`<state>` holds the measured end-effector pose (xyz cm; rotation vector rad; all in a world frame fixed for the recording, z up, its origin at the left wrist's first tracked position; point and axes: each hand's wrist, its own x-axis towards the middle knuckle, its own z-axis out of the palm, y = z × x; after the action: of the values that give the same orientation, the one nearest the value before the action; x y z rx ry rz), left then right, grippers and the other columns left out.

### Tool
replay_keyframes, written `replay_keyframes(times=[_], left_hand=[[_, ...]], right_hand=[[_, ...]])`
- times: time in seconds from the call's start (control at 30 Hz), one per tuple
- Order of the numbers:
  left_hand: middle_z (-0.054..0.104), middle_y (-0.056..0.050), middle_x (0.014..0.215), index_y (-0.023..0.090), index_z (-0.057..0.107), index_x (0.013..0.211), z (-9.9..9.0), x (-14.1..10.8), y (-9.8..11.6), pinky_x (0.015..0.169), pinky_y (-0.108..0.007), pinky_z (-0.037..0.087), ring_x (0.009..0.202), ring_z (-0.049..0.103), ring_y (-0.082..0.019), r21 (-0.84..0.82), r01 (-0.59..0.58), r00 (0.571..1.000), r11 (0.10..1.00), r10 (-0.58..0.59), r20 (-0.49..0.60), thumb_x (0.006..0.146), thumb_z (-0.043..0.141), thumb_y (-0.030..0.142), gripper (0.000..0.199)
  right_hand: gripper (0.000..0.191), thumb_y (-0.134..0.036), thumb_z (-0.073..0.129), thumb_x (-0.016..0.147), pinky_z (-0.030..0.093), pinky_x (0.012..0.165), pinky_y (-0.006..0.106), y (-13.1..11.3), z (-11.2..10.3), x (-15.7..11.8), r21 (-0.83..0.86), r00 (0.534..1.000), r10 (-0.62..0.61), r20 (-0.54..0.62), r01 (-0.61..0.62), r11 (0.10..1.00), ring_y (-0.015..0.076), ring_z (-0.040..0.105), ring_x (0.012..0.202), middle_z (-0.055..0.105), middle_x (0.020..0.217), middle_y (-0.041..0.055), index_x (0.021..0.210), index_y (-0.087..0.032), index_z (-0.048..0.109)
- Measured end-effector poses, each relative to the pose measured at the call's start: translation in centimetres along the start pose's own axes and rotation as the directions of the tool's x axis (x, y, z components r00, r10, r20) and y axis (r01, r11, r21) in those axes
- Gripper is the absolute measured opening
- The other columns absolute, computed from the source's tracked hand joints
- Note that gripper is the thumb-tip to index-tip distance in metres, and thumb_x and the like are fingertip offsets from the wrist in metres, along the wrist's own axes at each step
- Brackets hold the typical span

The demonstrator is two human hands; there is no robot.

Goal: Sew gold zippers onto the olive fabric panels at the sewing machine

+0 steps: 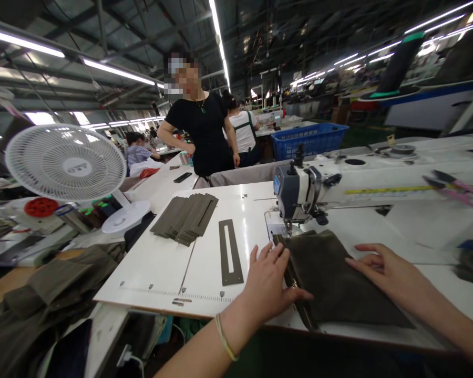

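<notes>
A dark olive fabric piece (331,278) lies on the white sewing table, its upper left corner by the needle area of the sewing machine (294,191). A zipper with gold-coloured teeth (299,296) runs along its left side. My left hand (270,281) rests on that zipper edge, fingers spread and thumb reaching over the fabric. At the right edge of the fabric, my right hand (380,268) touches it lightly, index finger stretched out and the other fingers somewhat bent. Left of my left hand lies a flat olive strip with a long slot (238,262).
A fanned stack of olive strips (185,218) lies farther left. Beyond are a white fan (76,165), a phone (182,177), a blue basket (307,140) and a standing person (199,131). Pink-handled scissors (463,191) lie on the machine. Olive cloth (55,294) is heaped lower left.
</notes>
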<state>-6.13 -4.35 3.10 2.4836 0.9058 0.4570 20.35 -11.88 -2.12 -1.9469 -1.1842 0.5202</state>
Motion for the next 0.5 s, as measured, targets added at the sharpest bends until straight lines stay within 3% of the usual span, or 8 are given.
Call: replay_keyframes(times=[0.07, 0.13, 0.23, 0.4, 0.5], left_hand=[[0.036, -0.016, 0.151, 0.016, 0.036, 0.144, -0.2, -0.3, -0.5, 0.115, -0.064, 0.005, 0.143, 0.022, -0.037, 0.163, -0.086, 0.989, 0.983, 0.065, 0.130, 0.075, 0.066, 0.068, 0.092], [0.029, -0.016, 0.154, 0.015, 0.027, 0.148, -0.3, -0.1, -1.1, 0.114, -0.067, 0.002, 0.145, 0.014, -0.038, 0.213, -0.116, 0.975, 0.970, 0.070, 0.212, 0.072, 0.061, 0.077, 0.104], [0.022, -0.017, 0.155, 0.013, 0.020, 0.151, -0.5, 0.6, -1.8, 0.113, -0.067, 0.001, 0.145, 0.007, -0.039, 0.225, -0.169, 0.962, 0.959, 0.111, 0.249, 0.069, 0.060, 0.080, 0.113], [0.018, -0.019, 0.156, 0.010, 0.015, 0.151, -0.2, 1.3, -2.0, 0.114, -0.065, 0.000, 0.145, 0.006, -0.038, 0.210, -0.270, 0.941, 0.940, 0.211, 0.266, 0.067, 0.060, 0.082, 0.120], [0.014, -0.020, 0.156, 0.008, 0.013, 0.151, 0.0, 1.8, -1.8, 0.116, -0.062, -0.001, 0.145, 0.004, -0.037, 0.187, -0.296, 0.932, 0.937, 0.241, 0.269, 0.063, 0.062, 0.084, 0.126]], right_hand=[[0.059, -0.070, 0.054, 0.063, 0.055, 0.063, 0.040, -0.5, 0.0, 0.3, 0.016, 0.998, 0.036, 0.045, -0.036, 0.999, 0.0300, 0.069, 0.072, 0.071, 0.073, 0.0052, 0.099, -0.025, 0.047], [0.061, -0.071, 0.051, 0.064, 0.056, 0.063, 0.041, -1.2, 0.0, 1.1, 0.009, 0.994, 0.072, 0.085, -0.073, 0.997, 0.0308, 0.069, 0.072, 0.072, 0.075, 0.0083, 0.101, -0.023, 0.047], [0.057, -0.071, 0.046, 0.067, 0.056, 0.062, 0.042, -2.1, 0.1, 2.6, -0.034, 0.994, 0.050, 0.095, -0.047, 0.998, 0.0314, 0.069, 0.069, 0.071, 0.074, 0.0104, 0.096, -0.022, 0.050], [0.048, -0.067, 0.036, 0.078, 0.052, 0.076, 0.043, -1.7, 0.1, 3.5, -0.162, 0.990, -0.140, 0.019, 0.141, 0.977, 0.0311, 0.068, 0.083, 0.071, 0.086, 0.0081, 0.090, -0.024, 0.055], [0.048, -0.062, 0.033, 0.078, 0.048, 0.065, 0.050, 0.1, 0.2, 3.3, -0.316, 0.984, -0.169, -0.053, 0.144, 0.938, 0.0391, 0.066, 0.074, 0.068, 0.078, 0.0132, 0.093, -0.022, 0.054]])
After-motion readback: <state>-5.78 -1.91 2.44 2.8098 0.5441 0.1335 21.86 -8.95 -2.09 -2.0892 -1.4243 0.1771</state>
